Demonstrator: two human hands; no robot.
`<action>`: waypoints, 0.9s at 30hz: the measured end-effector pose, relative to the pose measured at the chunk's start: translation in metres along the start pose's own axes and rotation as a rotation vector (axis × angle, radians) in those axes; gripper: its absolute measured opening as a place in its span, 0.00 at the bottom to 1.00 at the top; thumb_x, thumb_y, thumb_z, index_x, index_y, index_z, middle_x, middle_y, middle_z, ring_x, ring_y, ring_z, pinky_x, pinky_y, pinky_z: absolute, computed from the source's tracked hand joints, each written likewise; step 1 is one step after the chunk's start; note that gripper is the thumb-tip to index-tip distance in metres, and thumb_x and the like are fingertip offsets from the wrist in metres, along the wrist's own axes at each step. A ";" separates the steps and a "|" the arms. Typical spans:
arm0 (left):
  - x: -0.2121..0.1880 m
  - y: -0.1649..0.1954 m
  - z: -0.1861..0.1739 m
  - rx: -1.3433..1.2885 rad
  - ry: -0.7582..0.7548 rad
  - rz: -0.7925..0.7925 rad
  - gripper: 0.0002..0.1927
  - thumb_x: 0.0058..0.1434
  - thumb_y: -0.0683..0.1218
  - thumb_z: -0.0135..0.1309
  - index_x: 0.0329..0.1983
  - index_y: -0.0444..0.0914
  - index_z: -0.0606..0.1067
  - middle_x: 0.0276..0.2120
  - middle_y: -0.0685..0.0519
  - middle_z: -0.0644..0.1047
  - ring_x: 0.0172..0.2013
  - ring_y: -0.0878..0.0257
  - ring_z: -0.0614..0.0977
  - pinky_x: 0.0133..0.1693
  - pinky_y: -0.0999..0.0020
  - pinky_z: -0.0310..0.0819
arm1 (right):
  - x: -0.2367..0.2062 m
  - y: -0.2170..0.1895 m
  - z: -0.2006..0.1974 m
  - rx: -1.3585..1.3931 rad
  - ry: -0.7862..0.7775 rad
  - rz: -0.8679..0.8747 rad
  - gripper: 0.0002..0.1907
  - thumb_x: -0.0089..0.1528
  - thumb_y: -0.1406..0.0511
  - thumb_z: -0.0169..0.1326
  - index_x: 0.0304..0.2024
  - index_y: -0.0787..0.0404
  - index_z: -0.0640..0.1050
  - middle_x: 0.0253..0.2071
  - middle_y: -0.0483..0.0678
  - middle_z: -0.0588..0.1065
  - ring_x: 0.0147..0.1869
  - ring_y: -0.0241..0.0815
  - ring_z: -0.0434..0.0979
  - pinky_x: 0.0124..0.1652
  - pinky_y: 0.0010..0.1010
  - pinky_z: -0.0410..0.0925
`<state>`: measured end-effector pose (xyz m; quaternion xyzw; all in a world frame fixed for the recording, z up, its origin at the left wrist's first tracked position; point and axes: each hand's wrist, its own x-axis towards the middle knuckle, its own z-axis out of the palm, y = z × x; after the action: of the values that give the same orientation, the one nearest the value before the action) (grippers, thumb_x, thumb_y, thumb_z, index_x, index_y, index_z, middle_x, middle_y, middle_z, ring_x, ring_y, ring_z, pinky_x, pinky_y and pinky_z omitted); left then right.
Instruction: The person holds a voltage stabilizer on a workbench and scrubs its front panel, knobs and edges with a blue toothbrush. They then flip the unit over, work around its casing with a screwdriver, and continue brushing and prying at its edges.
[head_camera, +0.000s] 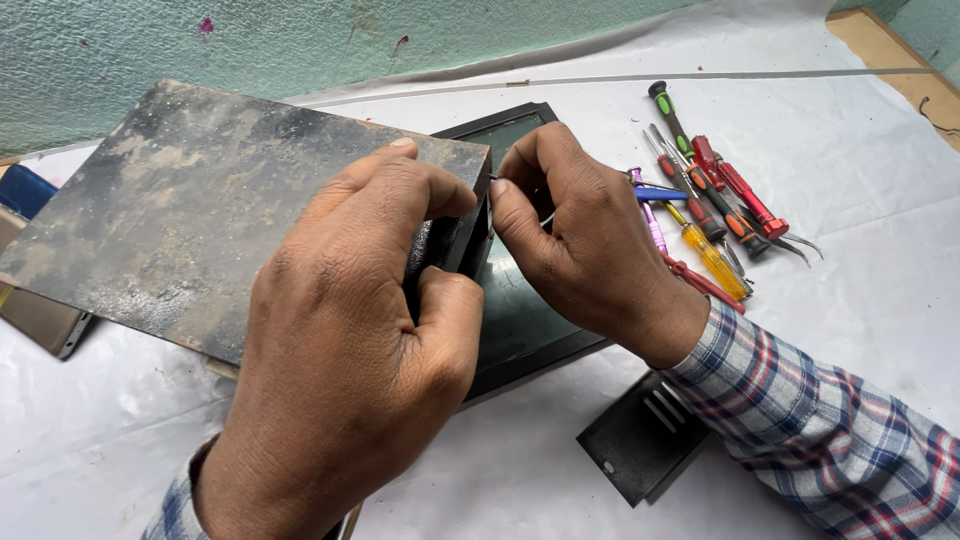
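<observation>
Near the middle of the white-covered worktop (880, 200), the left hand (350, 340) clamps the edge of a worn black metal casing (190, 210), thumb and fingers closed on it. The right hand (580, 240) pinches what seems to be a thin tool, mostly hidden, at that edge. A dark framed panel (525, 320) lies beneath. Screwdrivers (705, 200) lie toward the worktop's far right corner.

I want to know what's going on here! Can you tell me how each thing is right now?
Left hand: grip closed on the dark metal box's edge.
Right hand: fingers pinched on a thin metal tool.
Dark metal box: tilted up, worn and stained.
Glass panel: lying flat, partly under the box.
Screwdrivers: lying loose in a pile.
Black slotted plate: lying flat, detached.
</observation>
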<state>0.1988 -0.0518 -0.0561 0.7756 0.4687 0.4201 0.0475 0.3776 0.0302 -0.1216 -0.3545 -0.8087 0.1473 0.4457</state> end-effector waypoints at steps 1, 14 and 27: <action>0.000 0.000 0.000 -0.002 0.001 -0.002 0.16 0.51 0.36 0.47 0.43 0.30 0.75 0.44 0.30 0.79 0.61 0.35 0.75 0.61 0.45 0.67 | 0.000 0.000 0.001 0.015 -0.011 0.003 0.08 0.71 0.66 0.49 0.43 0.66 0.69 0.31 0.50 0.75 0.31 0.37 0.78 0.29 0.29 0.71; 0.000 0.000 0.001 0.004 0.013 0.011 0.15 0.51 0.37 0.48 0.43 0.30 0.75 0.47 0.29 0.78 0.60 0.34 0.76 0.60 0.46 0.68 | -0.001 0.001 0.003 -0.012 -0.019 0.024 0.06 0.72 0.67 0.49 0.42 0.64 0.69 0.29 0.48 0.72 0.28 0.37 0.74 0.26 0.32 0.66; 0.000 -0.001 0.001 -0.001 -0.006 0.000 0.16 0.51 0.37 0.47 0.43 0.30 0.75 0.44 0.31 0.79 0.61 0.35 0.76 0.61 0.45 0.67 | -0.001 0.002 0.005 0.050 -0.008 0.063 0.08 0.74 0.66 0.48 0.41 0.64 0.68 0.28 0.46 0.72 0.28 0.34 0.73 0.26 0.29 0.66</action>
<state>0.1995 -0.0508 -0.0571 0.7768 0.4682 0.4183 0.0491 0.3751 0.0316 -0.1260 -0.3680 -0.7951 0.1827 0.4462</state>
